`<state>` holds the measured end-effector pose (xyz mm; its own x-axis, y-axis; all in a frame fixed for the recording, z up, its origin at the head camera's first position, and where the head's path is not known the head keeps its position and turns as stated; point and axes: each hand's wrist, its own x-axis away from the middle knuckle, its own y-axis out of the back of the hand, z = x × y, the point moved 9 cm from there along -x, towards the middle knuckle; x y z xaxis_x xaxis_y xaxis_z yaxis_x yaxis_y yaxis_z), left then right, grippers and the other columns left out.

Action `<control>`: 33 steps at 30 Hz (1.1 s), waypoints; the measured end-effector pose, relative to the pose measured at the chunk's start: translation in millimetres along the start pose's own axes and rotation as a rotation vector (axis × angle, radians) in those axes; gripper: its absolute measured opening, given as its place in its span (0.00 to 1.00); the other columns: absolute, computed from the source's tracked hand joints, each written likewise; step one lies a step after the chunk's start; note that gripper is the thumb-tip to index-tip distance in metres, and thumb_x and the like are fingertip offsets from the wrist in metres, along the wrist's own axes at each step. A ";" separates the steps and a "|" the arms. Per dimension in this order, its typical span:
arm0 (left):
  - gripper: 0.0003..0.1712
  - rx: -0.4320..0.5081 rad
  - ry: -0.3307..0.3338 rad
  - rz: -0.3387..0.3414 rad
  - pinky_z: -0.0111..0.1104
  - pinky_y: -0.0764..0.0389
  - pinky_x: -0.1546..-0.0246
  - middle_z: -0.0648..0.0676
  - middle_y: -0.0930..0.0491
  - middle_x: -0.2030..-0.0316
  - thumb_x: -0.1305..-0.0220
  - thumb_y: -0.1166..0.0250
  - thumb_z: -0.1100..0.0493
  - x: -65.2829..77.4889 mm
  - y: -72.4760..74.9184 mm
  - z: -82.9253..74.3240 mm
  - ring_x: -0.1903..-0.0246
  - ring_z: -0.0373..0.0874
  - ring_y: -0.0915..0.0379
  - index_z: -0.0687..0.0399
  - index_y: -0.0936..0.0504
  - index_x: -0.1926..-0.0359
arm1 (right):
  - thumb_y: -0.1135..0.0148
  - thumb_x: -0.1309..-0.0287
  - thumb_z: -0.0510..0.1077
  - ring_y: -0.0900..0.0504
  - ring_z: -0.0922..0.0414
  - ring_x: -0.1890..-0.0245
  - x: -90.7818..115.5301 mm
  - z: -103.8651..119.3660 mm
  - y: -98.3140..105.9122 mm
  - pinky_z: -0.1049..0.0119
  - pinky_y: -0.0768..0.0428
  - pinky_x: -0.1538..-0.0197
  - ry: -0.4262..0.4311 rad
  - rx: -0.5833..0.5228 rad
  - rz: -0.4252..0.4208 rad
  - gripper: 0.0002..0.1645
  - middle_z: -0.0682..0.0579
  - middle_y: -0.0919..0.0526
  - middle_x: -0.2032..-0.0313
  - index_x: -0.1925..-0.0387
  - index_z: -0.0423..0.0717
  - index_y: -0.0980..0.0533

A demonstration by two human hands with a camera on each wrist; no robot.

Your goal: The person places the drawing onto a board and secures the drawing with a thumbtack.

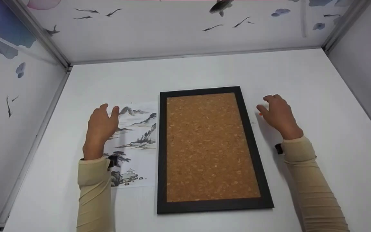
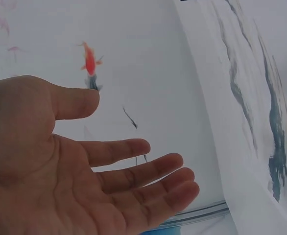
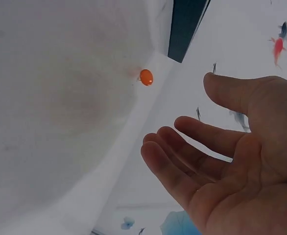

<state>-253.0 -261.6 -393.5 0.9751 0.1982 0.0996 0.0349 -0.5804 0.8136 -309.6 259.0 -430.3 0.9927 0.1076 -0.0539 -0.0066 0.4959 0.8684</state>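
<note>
A cork board (image 1: 211, 145) in a black frame (image 1: 161, 154) lies upright before me on the white table. At its left, a paper sheet with an ink landscape (image 1: 143, 129) reaches up to the frame's left side. Over the sheet's left part is my left hand (image 1: 101, 127), palm turned inward, fingers relaxed and holding nothing. My right hand (image 1: 279, 116) hovers to the right of the board, its fingers loosely bent and nothing in them. A small round orange thumbtack (image 3: 146, 77) lies on the table near the right fingertips; in the head view the hand mostly hides it.
White panels (image 1: 172, 35) printed with fish and lotus leaves wall the table (image 1: 134, 77) at the back and both sides. Metal posts (image 1: 55, 48) stand at the back corners. Dark wrist devices (image 1: 279, 149) show at both sleeve cuffs.
</note>
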 end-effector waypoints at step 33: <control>0.31 -0.192 0.127 0.196 0.46 0.22 0.67 0.76 0.20 0.58 0.39 0.27 0.57 -9.6 -34.4 46.7 0.70 0.53 0.30 0.85 0.22 0.49 | 0.42 0.37 0.27 0.19 0.33 0.54 -1.9 3.0 -16.5 0.40 0.22 0.52 0.046 0.025 0.090 0.10 0.28 0.16 0.56 0.57 0.26 0.18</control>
<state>-253.3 -280.4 -449.2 0.9233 0.2016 0.3268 -0.2053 -0.4601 0.8638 -311.1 248.0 -443.1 0.9816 0.1910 0.0029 -0.0922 0.4606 0.8828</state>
